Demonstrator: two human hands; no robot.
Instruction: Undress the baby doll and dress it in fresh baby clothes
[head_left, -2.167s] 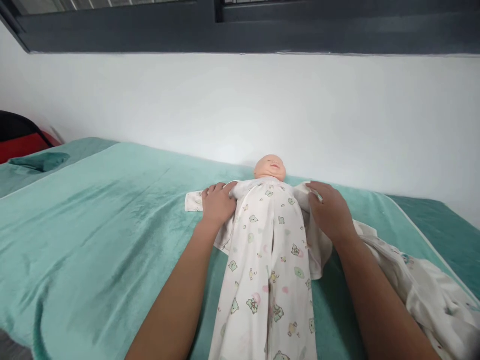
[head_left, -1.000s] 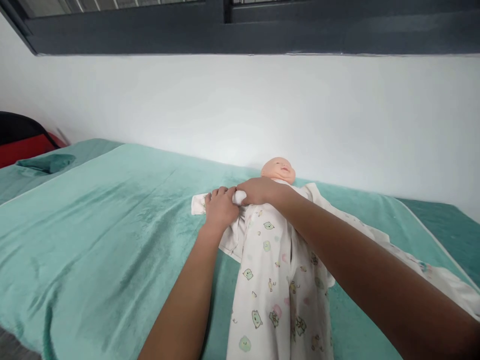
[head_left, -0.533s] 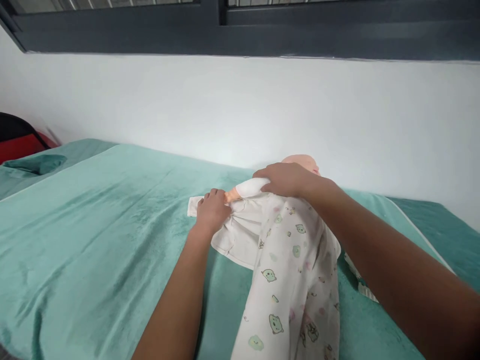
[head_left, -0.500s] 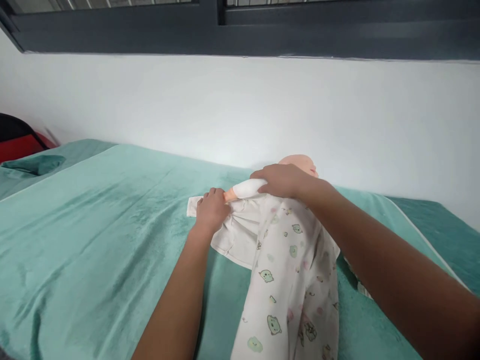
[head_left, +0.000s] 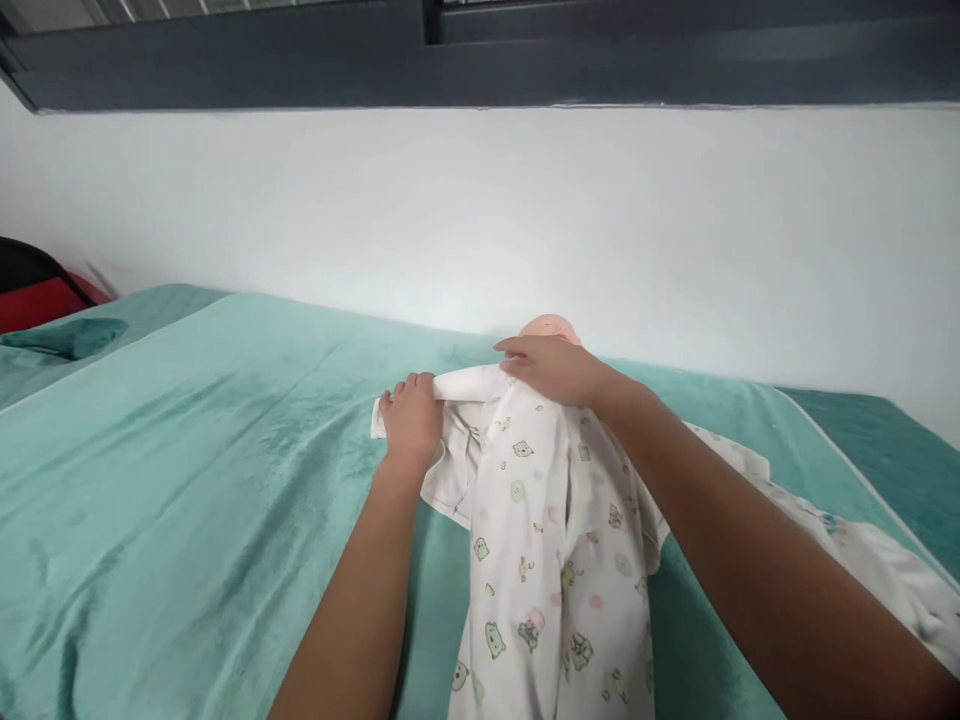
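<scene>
Head view: green blanket (head_left: 225,450), wall (head_left: 360,220); left fingers (head_left: 412,384) closed around sleeve (head_left: 469,383), right fingers (head_left: 516,346) parted on garment (head_left: 555,540)

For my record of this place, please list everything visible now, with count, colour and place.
doll: one, pinkish, near the wall
printed clothes: count unclear, white with green figures, on the doll
loose cloth: count unclear, whitish, lower right
blanket: one, teal, under the doll
cover: perhaps one, darker green, at both sides
bag-like item: one, black and red, far left
wall: one, white, behind
window frame: one, dark grey, top
left hand: one, bare, closed on the clothes
right hand: one, bare, over the doll's upper body
</scene>
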